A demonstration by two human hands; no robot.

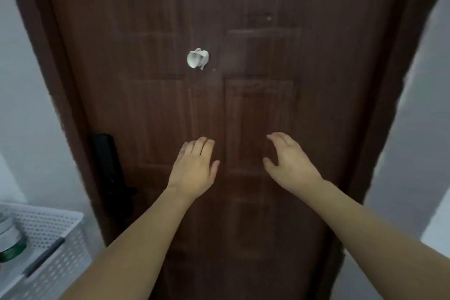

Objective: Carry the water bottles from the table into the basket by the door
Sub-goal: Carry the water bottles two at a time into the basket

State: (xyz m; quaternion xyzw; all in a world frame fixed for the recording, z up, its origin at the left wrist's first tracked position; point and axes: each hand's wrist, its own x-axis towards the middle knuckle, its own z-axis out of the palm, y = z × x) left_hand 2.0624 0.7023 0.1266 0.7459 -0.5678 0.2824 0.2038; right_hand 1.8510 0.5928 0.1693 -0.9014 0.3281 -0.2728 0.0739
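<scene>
I face a dark brown door [243, 31] at close range. My left hand [194, 168] and my right hand [289, 161] are both stretched out in front of it, fingers relaxed, holding nothing. A white perforated plastic basket [56, 248] stands at the lower left beside the door. Inside it, at the frame's left edge, lies part of a water bottle [11, 243] with a white label and a green band. No table is in view.
A black lock handle [109, 173] sits on the door's left side. A small white hook [197, 58] is stuck on the door higher up. White walls [414, 129] flank the door frame on both sides.
</scene>
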